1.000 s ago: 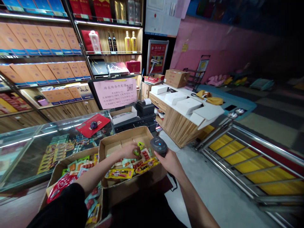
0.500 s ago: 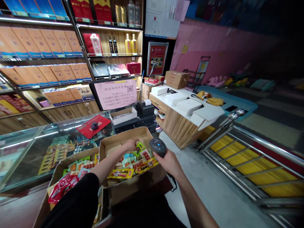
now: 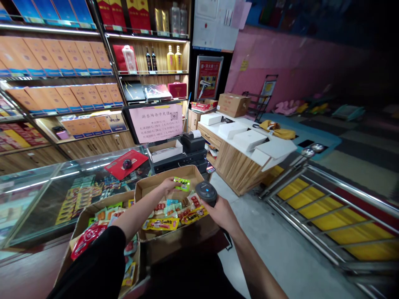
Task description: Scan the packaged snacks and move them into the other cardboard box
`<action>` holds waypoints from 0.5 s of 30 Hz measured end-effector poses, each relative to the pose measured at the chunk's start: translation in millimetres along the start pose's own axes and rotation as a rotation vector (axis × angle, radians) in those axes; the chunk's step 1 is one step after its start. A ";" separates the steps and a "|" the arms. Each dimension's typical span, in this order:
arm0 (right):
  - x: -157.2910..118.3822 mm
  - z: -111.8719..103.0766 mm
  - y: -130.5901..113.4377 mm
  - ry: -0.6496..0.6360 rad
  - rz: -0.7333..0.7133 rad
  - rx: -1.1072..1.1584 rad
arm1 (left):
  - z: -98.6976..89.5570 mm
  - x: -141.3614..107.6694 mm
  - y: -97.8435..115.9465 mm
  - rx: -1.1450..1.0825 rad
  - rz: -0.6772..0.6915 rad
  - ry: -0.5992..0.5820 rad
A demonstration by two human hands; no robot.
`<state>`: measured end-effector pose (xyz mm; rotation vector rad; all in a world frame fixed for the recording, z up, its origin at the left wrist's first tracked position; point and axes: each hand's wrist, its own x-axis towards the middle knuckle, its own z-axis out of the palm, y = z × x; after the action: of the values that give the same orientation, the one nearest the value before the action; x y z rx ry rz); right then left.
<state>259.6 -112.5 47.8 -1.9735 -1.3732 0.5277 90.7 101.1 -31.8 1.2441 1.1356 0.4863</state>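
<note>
My left hand [image 3: 168, 185] pinches one end of a small green snack packet [image 3: 182, 184], held above the right-hand cardboard box [image 3: 148, 185]. In that box lie several small snack packets, among them a long yellow one [image 3: 160, 224] and some with red contents [image 3: 195, 200]. My right hand [image 3: 222, 212] is wrapped round the handle of a dark barcode scanner [image 3: 207, 192] with a blue light on top; its head is just right of the green packet, apart from it. A second cardboard box [image 3: 69, 256] on the left holds more packets and a red bag [image 3: 88, 240], partly hidden by my left arm.
Behind the boxes stand a glass display counter [image 3: 34, 222], a black receipt printer [image 3: 193, 143] and a screen back bearing a pink sign [image 3: 156, 123]. A wooden cabinet [image 3: 238, 168] stands beyond. Metal railing [image 3: 336, 216] runs along the right.
My left hand has lifted the green packet up out of the pile in the box. The scanner in my right hand has hardly moved; the view has shifted slightly.
</note>
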 end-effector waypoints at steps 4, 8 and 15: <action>-4.4 6.4 -5.6 -0.008 -0.005 0.008 | -4.4 -9.9 7.5 -0.244 -0.060 -0.013; -7.4 14.3 -11.3 -0.011 -0.065 0.060 | -6.3 -15.7 9.4 -0.276 -0.038 -0.012; -8.6 24.1 -11.4 -0.024 -0.066 0.030 | -4.4 -18.9 6.9 -0.281 -0.014 0.017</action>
<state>233.1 -111.0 38.8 -1.8971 -1.4312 0.5397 80.9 90.1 -17.4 0.9888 1.0489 0.6248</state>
